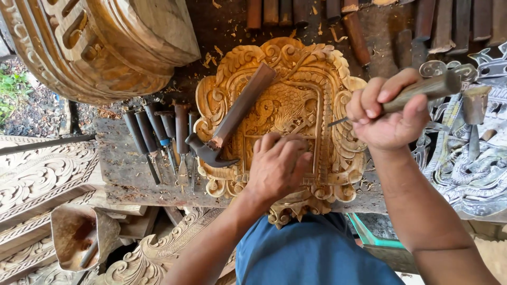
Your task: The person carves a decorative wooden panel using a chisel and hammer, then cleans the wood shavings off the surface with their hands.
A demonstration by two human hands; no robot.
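- Ornate pale carved wooden panel [296, 100] lies at my centre.
- My left hand [277, 164] rests curled on it at 6 o'clock.
- My right hand [388, 113], at 3 o'clock, grips a wooden-handled chisel [417, 91].
- Claw hammer [229, 124] lies at 9 o'clock.

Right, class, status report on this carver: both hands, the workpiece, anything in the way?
Left hand pressed on carved wooden panel. Right hand gripping chisel, tip at panel. Hammer lying across panel's left side.
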